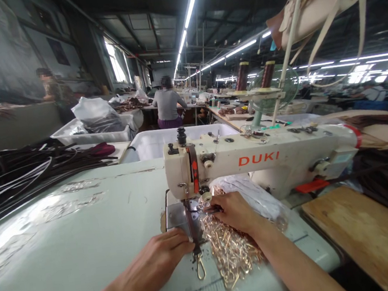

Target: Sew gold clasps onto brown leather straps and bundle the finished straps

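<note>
A white sewing machine [224, 160] with red lettering stands on the pale green table. Under its presser foot runs a narrow dark strap [191, 223], with a gold snap hook [201, 267] at the end nearest me. My left hand [171, 247] lies low on the table left of the strap, its fingers together and fingertips gripping the strap's edge just above the hook. Close to the needle, my right hand [235, 211] is closed on a small dark tool [213, 208]; its tip points left at the strap, its exact kind unclear.
Right of the strap, a heap of gold snap hooks [231, 249] lies by a clear plastic bag [256, 194]. Dark strips [4, 183] pile up at left. A white bin [144, 144] stands behind the machine, a wooden board [374, 232] at right. Co-workers sit farther off.
</note>
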Tool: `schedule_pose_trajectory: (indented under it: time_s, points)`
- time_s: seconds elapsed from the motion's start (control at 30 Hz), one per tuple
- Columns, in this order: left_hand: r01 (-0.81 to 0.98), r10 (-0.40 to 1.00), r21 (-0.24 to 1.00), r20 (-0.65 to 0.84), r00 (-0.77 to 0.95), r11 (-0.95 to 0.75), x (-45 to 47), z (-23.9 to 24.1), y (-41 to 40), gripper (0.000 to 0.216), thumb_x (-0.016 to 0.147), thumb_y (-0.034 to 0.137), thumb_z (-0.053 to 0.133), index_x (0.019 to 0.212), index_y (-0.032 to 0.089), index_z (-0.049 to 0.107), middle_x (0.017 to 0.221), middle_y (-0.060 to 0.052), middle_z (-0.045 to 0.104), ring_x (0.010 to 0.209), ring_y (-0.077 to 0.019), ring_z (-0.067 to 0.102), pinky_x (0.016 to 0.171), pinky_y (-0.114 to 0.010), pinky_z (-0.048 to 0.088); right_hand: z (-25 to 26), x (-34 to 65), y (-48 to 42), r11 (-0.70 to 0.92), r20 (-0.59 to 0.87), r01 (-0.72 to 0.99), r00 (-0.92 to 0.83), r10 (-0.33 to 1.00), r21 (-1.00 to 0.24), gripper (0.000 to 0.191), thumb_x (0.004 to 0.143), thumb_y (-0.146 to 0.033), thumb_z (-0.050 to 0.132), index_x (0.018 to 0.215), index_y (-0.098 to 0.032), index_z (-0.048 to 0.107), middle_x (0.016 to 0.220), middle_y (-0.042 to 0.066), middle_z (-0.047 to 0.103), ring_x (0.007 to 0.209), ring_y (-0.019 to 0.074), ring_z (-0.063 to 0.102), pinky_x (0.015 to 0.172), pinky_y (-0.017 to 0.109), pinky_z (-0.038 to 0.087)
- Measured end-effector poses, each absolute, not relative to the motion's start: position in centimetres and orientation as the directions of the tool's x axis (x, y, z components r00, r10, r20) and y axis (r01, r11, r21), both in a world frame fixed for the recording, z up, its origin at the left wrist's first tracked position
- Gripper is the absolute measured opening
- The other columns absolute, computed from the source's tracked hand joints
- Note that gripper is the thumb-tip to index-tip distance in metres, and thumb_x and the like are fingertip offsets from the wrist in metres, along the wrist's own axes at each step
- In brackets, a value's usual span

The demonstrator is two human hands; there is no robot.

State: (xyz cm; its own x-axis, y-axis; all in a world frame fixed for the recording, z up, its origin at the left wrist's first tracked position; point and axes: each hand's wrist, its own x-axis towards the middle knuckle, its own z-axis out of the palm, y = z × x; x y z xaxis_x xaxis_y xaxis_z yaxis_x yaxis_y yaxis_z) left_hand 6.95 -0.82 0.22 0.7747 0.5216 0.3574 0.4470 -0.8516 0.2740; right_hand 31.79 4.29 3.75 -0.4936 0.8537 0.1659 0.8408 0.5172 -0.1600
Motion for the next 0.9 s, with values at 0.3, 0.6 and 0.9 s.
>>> schedule_pose_trajectory:
  time_s: [0.3, 0.6, 0.9]
  points:
    - [0.439, 0.499, 0.243, 0.33, 0.802, -0.865, 6.4, 0.3, 3.1, 0.027, 0.099, 0.02, 0.034, 0.108, 0.015, 0.059, 0.104, -0.009, 0.064, 0.098, -0.0188, 0.059, 0.085, -0.03, 0.05, 3.2, 31.9, 4.4, 0.524, 0.178, 0.82, -0.494, 0.851, -0.229, 0.017, 0.078, -0.016, 0.06, 0.09, -0.024, 0.07, 0.086, -0.002, 0.072, 0.081, 0.0165, 0.066, 0.07, 0.023, 0.04]
    - [0.38, 0.393, 0.131, 0.485, 0.781, -0.916, 5.4, -0.8, 6.7, 0.023, 0.096, 0.017, 0.041, 0.108, 0.013, 0.06, 0.103, -0.009, 0.066, 0.098, -0.0192, 0.061, 0.086, -0.029, 0.052, 3.3, 31.7, 4.7, 0.518, 0.174, 0.822, -0.489, 0.855, -0.234, 0.011, 0.079, -0.018, 0.06, 0.084, -0.022, 0.069, 0.082, -0.001, 0.072, 0.075, 0.0154, 0.065, 0.064, 0.023, 0.037]
    - [0.515, 0.619, 0.348, 0.376, 0.689, -0.784, 5.1, -1.1, 8.6, 0.032, 0.097, 0.034, 0.042, 0.112, 0.015, 0.061, 0.111, -0.01, 0.064, 0.102, -0.0223, 0.06, 0.093, -0.035, 0.049, 3.7, 31.6, 4.5, 0.514, 0.136, 0.825, -0.496, 0.858, -0.234, 0.017, 0.08, -0.016, 0.06, 0.091, -0.024, 0.069, 0.085, -0.001, 0.071, 0.079, 0.0154, 0.065, 0.067, 0.022, 0.038]
